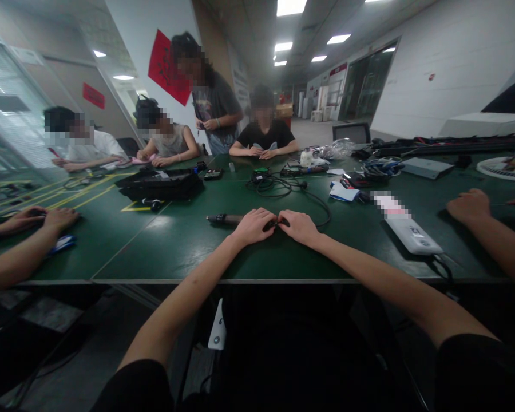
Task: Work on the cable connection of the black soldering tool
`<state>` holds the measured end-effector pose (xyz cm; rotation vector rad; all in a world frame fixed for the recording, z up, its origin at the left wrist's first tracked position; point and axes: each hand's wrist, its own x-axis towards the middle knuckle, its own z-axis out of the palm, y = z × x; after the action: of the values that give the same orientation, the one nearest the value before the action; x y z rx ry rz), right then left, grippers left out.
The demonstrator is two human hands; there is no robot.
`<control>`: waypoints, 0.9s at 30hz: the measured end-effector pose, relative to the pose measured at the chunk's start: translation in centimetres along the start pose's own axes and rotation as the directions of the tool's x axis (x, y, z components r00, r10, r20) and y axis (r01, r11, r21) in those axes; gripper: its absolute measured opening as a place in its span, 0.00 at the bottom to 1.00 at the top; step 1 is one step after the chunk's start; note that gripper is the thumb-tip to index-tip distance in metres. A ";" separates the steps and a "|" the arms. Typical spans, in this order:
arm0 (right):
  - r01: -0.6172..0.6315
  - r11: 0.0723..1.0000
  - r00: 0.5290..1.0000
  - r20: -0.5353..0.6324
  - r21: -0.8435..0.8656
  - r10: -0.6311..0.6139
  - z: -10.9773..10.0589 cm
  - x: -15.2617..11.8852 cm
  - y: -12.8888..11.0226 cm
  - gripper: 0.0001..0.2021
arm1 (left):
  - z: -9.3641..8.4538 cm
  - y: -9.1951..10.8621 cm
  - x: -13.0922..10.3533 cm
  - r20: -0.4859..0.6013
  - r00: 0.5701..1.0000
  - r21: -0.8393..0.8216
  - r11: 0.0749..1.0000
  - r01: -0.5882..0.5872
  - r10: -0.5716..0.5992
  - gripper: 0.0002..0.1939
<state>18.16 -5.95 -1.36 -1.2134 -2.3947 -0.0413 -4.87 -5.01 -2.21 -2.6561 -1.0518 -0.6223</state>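
My left hand [254, 226] and my right hand [299, 226] meet close above the green table [189, 252], fingertips almost touching. Both are closed in a pinch around a small black part [276, 222], whose kind I cannot make out because the fingers cover most of it. Just behind my left hand an electric screwdriver [229, 220] lies on its side, its dark tip pointing left. A black cable [329, 212] curves across the table behind my right hand.
A black tray [161, 184] stands at the back left, near a dark cylindrical item [153, 204]. To the right lie a white power bank-like device [414, 236] and a blue-white packet [344, 192]. Co-workers' hands [62, 218] are at the left; another hand [470, 207] rests at the right.
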 end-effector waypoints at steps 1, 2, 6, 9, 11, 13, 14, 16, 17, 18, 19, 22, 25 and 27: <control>-0.001 1.000 1.000 0.003 0.000 0.001 0.0 0.0 0.0 0.05 | 0.0 0.0 0.0 0.003 1.000 -0.004 1.000 -0.009 0.009 0.11; -0.002 1.000 1.000 0.006 0.000 0.002 -0.1 0.0 -0.1 0.05 | 0.0 0.1 0.0 0.006 1.000 -0.005 1.000 -0.013 0.013 0.10; -0.016 1.000 1.000 0.012 -0.002 0.016 -0.1 0.0 -0.2 0.05 | 0.0 0.0 0.1 0.009 1.000 0.008 1.000 0.015 -0.015 0.08; -0.018 1.000 1.000 0.016 -0.003 0.018 -0.1 0.0 -0.2 0.06 | -0.1 0.1 0.1 0.013 1.000 0.003 1.000 0.023 -0.023 0.09; -0.022 1.000 1.000 0.019 -0.007 0.022 -0.1 0.0 -0.2 0.06 | -0.2 0.3 0.1 0.021 1.000 -0.002 1.000 0.016 -0.016 0.10; -0.026 1.000 0.999 0.021 -0.006 0.026 -0.1 0.0 -0.2 0.06 | -0.3 0.4 0.1 0.028 1.000 -0.005 1.000 0.014 -0.014 0.09; -0.026 1.000 0.999 0.021 -0.003 0.026 -0.1 0.0 -0.2 0.06 | -0.3 0.4 0.1 0.029 0.999 -0.005 1.000 0.017 -0.017 0.09; -0.019 1.000 1.000 0.019 0.006 0.019 -0.1 0.0 -0.1 0.06 | -0.4 0.4 0.1 0.026 0.999 -0.005 1.000 0.026 -0.026 0.08; -0.015 1.000 1.000 0.017 0.010 0.015 -0.1 0.0 -0.1 0.06 | -0.4 0.3 0.1 0.023 0.999 -0.006 1.000 0.029 -0.029 0.08; -0.011 1.000 1.000 0.013 0.013 0.011 -0.1 0.0 -0.1 0.06 | -0.4 0.3 0.1 0.021 0.999 -0.007 1.000 0.026 -0.026 0.09; -0.008 1.000 1.000 0.012 0.016 0.008 -0.1 0.0 -0.1 0.06 | -0.3 0.2 0.1 0.021 1.000 -0.009 1.000 0.018 -0.018 0.09; -0.012 1.000 1.000 0.014 0.012 0.011 -0.2 0.0 -0.2 0.06 | -0.2 0.1 0.1 0.032 0.999 -0.010 1.000 -0.002 0.002 0.10; -0.014 1.000 1.000 0.017 0.004 0.014 -0.3 0.0 -0.3 0.05 | -0.1 0.0 0.1 0.026 0.999 0.005 1.000 0.018 -0.018 0.08; -0.011 1.000 1.000 0.013 0.002 0.011 -0.3 0.0 -0.3 0.05 | -0.1 0.0 0.1 0.021 1.000 0.006 1.000 0.018 -0.018 0.09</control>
<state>18.08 -6.24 -1.02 -1.2296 -2.3986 -0.0277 -4.82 -5.01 -2.12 -2.6561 -1.0825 -0.5952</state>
